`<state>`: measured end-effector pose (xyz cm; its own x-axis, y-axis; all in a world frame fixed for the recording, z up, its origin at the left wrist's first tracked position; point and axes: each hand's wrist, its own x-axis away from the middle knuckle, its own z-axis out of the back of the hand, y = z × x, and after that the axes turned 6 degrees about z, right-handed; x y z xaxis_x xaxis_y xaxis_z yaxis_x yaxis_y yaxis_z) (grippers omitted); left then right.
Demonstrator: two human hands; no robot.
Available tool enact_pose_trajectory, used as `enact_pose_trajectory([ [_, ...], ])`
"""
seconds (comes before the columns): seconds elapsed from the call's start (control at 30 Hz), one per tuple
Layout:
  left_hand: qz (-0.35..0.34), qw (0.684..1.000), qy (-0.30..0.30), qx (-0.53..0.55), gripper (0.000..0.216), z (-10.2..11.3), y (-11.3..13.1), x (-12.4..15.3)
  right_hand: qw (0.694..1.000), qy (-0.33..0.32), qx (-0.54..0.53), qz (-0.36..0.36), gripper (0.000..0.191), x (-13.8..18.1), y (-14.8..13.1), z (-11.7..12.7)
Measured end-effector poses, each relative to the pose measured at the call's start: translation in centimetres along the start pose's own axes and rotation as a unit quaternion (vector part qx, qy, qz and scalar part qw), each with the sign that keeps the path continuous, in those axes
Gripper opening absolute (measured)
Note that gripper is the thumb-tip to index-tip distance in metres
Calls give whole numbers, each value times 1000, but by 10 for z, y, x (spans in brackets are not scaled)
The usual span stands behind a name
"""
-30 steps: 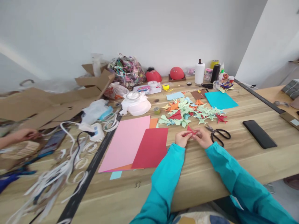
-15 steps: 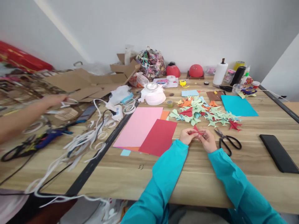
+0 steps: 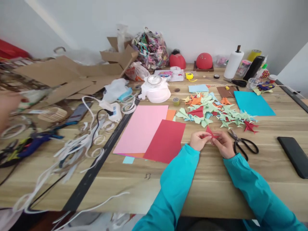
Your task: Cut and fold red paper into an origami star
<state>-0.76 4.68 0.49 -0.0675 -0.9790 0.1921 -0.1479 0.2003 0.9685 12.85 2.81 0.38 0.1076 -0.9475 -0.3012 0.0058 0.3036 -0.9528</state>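
Between my fingertips is a small piece of folded red paper (image 3: 209, 131), pointed at the top. My left hand (image 3: 199, 140) pinches it from the left, and my right hand (image 3: 225, 143) pinches its right side. Just right of my right hand lie black-handled scissors (image 3: 243, 144), blades toward the pile. Beyond my hands spreads a heap of folded paper pieces (image 3: 216, 112), mostly pale green, some orange, blue and red. A red sheet (image 3: 166, 141) lies left of my left hand, overlapping a pink sheet (image 3: 143, 128).
A black phone (image 3: 295, 156) lies at the right. Farther back are a turquoise sheet (image 3: 253, 103), a paper roll (image 3: 234, 64) and a white bundle (image 3: 157, 93). Cords (image 3: 69, 144), pliers (image 3: 39, 142) and cardboard (image 3: 62, 73) crowd the left, where another person's blurred hand (image 3: 9, 106) reaches in.
The view has shifted, so most things sit a little differently in the frame. The other person's hand has moved left, mostly out of view. Both my hands still pinch the folded red paper.
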Motion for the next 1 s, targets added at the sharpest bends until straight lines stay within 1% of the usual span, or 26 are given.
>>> enact_pose_trajectory([
  [0.1,27,999,-19,28,22,-3,2,1,1000,4,-11,-5,26,-1,0,3],
  [0.13,28,999,-24,35,24,-4,2,1,1000,11,-25,-6,23,-1,0,4],
  [0.27,12,998,-35,45,35,-3,1,0,997,42,-60,-9,24,-2,0,7],
  [0.37,-3,998,-39,49,37,2,0,-1,997,27,-67,-18,22,-1,-1,5],
  [0.47,5,998,-39,41,37,7,-1,0,998,-1,-61,-20,27,-2,-1,1],
  [0.53,15,998,-39,40,38,8,0,0,998,-2,-63,-23,28,-3,-1,0],
  [0.67,34,997,-55,46,42,4,-1,-1,996,30,-81,-36,21,-5,1,3],
  [0.73,41,996,-64,56,40,3,-1,-3,994,48,-91,-39,18,-6,1,5],
  [0.83,52,994,-68,61,35,3,-3,-5,993,54,-98,-49,16,-6,2,6],
  [0.9,56,994,-76,63,36,4,-3,-5,992,56,-97,-57,20,-6,1,6],
  [1.0,51,990,-85,96,48,4,-3,-6,990,70,-107,-53,41,-7,-2,4],
])
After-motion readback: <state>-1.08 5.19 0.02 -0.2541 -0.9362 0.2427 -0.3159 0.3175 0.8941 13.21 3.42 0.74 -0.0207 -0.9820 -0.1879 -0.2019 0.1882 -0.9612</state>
